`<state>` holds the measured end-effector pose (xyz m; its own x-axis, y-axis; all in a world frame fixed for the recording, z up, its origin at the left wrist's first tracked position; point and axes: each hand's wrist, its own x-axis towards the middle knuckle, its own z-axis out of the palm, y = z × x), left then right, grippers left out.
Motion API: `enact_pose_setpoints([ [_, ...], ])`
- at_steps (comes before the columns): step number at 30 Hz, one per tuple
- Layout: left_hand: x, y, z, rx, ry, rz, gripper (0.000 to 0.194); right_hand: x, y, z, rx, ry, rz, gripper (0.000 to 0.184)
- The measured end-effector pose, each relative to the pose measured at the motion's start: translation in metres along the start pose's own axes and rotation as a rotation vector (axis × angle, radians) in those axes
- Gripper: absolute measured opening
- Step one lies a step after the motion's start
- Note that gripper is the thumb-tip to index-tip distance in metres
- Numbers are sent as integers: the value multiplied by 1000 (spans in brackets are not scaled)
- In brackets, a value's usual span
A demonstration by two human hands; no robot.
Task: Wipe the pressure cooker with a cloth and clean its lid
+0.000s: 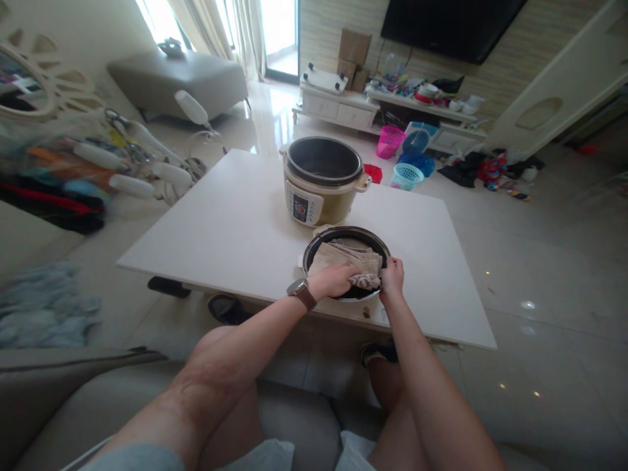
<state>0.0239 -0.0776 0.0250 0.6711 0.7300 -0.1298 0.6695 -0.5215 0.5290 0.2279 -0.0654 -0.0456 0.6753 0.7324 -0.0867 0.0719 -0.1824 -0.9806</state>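
Observation:
An electric pressure cooker stands on the white table, its dark round inside showing from above. In front of it, at the near edge, its lid appears to lie underside up, with a dark ring round the inside. A folded beige cloth with a patterned edge lies in the lid. My left hand, with a watch on the wrist, presses on the cloth, fingers closed over it. At the lid's right side my right hand is closed on the rim, its fingertips partly hidden.
The white table ends just short of my knees. Beyond it stand a low TV cabinet, a pink basket and a light blue basket. A white lamp-like stand and piled clothes are on the left.

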Motion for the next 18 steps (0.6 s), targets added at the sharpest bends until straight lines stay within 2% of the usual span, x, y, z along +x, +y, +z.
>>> enact_pose_setpoints([
  [7, 3, -3, 4, 2, 14, 13, 52, 0, 1, 0, -29, 5, 6, 27],
  [18, 0, 1, -2, 38, -23, 1, 54, 4, 9, 1, -6, 8, -18, 29],
])
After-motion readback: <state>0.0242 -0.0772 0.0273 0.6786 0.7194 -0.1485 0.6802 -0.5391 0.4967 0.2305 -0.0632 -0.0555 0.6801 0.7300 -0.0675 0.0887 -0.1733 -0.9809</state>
